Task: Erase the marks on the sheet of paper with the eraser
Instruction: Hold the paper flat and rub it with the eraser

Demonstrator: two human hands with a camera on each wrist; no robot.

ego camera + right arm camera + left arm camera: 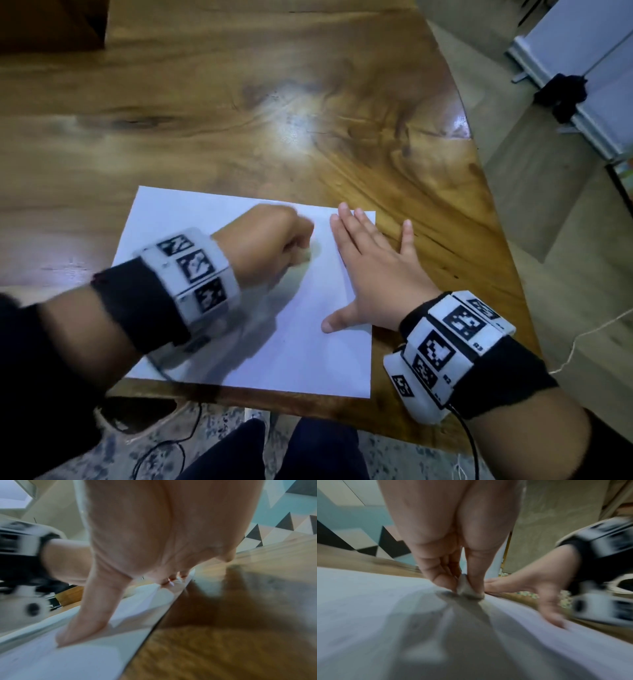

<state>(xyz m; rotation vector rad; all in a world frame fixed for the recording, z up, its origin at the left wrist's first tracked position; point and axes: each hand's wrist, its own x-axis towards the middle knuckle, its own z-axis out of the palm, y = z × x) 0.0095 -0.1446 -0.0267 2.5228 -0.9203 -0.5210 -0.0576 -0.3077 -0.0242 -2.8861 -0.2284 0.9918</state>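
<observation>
Wood grain runs across the table (308, 120), and near its edge closest to the person lies the sheet of paper (291, 342), flat and white. No marks show on the bare parts of it; whatever is left to rub out would be under or beside the eraser (467, 589), a small greyish piece pressed on the sheet a little toward twelve o'clock of its middle. The left hand (270, 243) grips that eraser between curled fingers and thumb, knuckles up, wrist coming in from eight o'clock (it is blurred in the head view, which suggests rubbing under way). The right hand (373, 270) lies flat and spread at the sheet's three o'clock edge, fingers pointing to twelve, little finger off on the wood, thumb (82, 622) pressed on the paper toward six.

To do this step well, I judge the strokes should be short and run away from the bracing hand, so the sheet is pulled taut and not buckled. Pressure should stay moderate: thin paper creases or tears easily under a hard push.
</observation>
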